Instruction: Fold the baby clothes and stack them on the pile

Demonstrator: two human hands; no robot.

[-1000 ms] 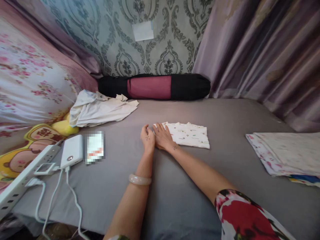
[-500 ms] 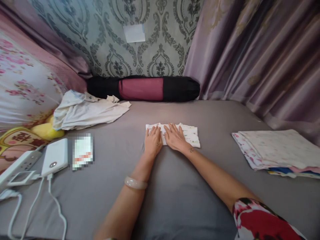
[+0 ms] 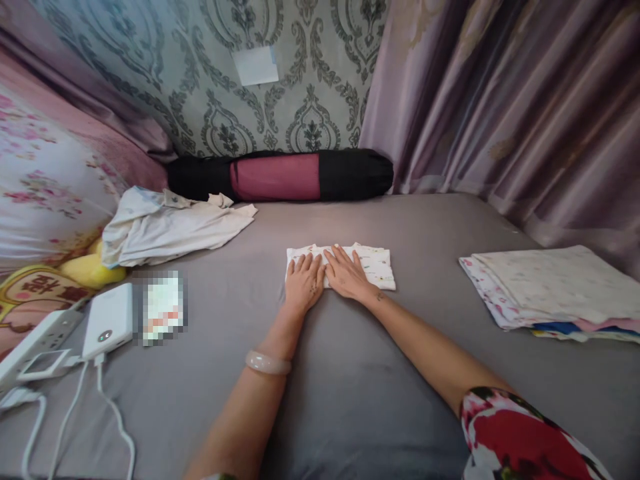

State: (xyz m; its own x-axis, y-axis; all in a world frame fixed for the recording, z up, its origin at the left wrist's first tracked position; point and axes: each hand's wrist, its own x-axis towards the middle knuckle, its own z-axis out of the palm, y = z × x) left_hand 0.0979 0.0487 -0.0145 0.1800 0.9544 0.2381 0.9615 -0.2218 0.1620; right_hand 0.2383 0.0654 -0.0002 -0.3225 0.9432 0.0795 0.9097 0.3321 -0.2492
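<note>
A small folded white cloth (image 3: 380, 265) with a fine coloured print, perhaps a garment, lies flat on the grey bed sheet (image 3: 400, 393). My left hand (image 3: 305, 280) rests palm down over its left part, fingers stretched out. Close beside it, my right hand (image 3: 347, 272) presses flat on the middle of the cloth, its fingers extended and pointing up and left. The two hands almost touch. Both cover part of the cloth, while its right end stays uncovered. A pale bangle (image 3: 269, 363) circles my left wrist.
Folded printed cloths (image 3: 555, 283) are stacked at the right. A crumpled pale garment (image 3: 175, 230) lies at the back left, near a black and maroon roll bag (image 3: 275, 177). At left are a white power bank (image 3: 109, 320), a power strip (image 3: 37, 347) and cables.
The view has shifted slightly, so everything sits a little farther left. My right hand has slid a little left over the cloth, closer to my left hand; both stay flat.
</note>
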